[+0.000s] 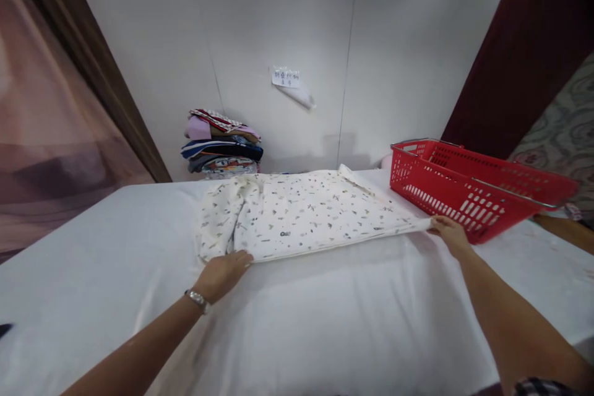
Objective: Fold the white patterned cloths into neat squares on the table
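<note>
A white garment (306,210) with small scattered prints lies spread across the white-covered table, its left part bunched into folds. My left hand (227,272), with a silver watch at the wrist, is closed at the near left edge of the cloth, the fingertips partly hidden against it. At the other end, my right hand (449,234) pinches the near right corner and draws the edge out taut, slightly raised. Which kind of garment it is, I cannot tell.
A red plastic basket (445,189) with metal handles stands at the right, close behind my right hand. Folded clothes (223,145) are stacked at the back left against the grey wall (288,12). A paper label (285,77) hangs on that wall. Curtains flank both sides.
</note>
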`<state>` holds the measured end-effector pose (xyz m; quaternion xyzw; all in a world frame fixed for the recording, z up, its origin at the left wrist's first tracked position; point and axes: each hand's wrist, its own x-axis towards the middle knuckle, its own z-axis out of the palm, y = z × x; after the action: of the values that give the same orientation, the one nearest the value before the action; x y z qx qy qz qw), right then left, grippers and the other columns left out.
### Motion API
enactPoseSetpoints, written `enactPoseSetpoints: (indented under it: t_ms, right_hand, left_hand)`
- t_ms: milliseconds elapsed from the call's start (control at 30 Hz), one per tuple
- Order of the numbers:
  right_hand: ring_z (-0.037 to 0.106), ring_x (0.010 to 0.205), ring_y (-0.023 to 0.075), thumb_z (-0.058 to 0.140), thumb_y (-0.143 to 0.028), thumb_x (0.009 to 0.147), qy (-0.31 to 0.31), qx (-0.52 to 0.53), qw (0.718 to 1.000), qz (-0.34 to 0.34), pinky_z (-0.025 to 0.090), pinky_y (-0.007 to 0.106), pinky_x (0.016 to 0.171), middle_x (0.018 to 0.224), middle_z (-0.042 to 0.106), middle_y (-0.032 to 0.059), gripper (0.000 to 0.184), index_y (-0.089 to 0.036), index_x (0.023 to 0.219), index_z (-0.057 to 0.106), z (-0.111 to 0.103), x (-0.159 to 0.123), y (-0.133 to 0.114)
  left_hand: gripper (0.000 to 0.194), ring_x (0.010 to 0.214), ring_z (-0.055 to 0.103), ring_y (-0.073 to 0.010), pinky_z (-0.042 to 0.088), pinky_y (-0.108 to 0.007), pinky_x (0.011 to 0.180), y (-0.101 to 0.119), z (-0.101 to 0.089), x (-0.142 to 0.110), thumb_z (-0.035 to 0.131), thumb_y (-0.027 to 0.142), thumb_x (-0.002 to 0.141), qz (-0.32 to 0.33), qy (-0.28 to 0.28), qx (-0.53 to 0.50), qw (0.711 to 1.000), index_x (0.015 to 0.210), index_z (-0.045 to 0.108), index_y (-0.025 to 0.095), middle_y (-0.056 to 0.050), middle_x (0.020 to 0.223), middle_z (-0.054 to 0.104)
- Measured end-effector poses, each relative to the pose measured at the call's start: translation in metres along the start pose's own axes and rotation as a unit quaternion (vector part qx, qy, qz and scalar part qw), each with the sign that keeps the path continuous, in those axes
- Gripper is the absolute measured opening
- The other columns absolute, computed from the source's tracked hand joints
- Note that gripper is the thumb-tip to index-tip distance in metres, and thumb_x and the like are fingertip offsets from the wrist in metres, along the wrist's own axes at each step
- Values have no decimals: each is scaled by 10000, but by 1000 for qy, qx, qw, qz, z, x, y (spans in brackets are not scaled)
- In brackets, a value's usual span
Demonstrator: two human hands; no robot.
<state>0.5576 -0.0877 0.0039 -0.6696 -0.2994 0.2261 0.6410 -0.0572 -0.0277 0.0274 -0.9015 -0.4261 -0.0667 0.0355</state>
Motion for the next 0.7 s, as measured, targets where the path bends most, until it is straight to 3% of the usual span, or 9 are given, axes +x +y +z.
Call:
enactPoseSetpoints:
  t_ms: [167,333,500,633,700]
  right_hand:
    - [639,865,324,670,-361,526,75,-18,996,-51,514,417,794,717,614,38,138,-321,639,602,-59,2,4]
    - [644,784,353,608,-414,541,119,-137,982,-49,493,471,701,697,640,57,74,-360,587,589,-112,-13,37]
    - [616,845,323,506,-336,626,90,-368,925,-26,446,430,764,809,674,129,184,-230,703,635,-117,-35,42]
    - [611,809,305,523,-297,633,77,-423,903,-3,418,408,705,854,674,166,144,-240,675,649,-119,-33,43]
    - [614,762,309,540,-302,604,68,-433,899,-10,403,429,669,821,669,198,105,-257,601,635,-124,-24,50]
  left_hand:
    - [303,733,593,-137,428,-232,618,48,3,3,298,249,912,61,0,-4,998,891,597,200,-38,849,630]
    - [300,664,575,-133,408,-233,577,94,28,-9,296,204,914,129,-15,2,992,823,580,175,-33,786,613]
    - [323,637,576,-128,407,-224,554,97,31,-15,294,228,921,129,24,-22,991,802,590,178,-26,759,621]
    - [271,808,629,-142,469,-231,654,89,24,-23,355,302,912,128,53,-92,986,958,609,218,-29,938,668]
    - [274,934,621,-150,485,-250,759,80,18,-31,395,356,898,92,96,-142,981,1042,596,237,-30,1059,657]
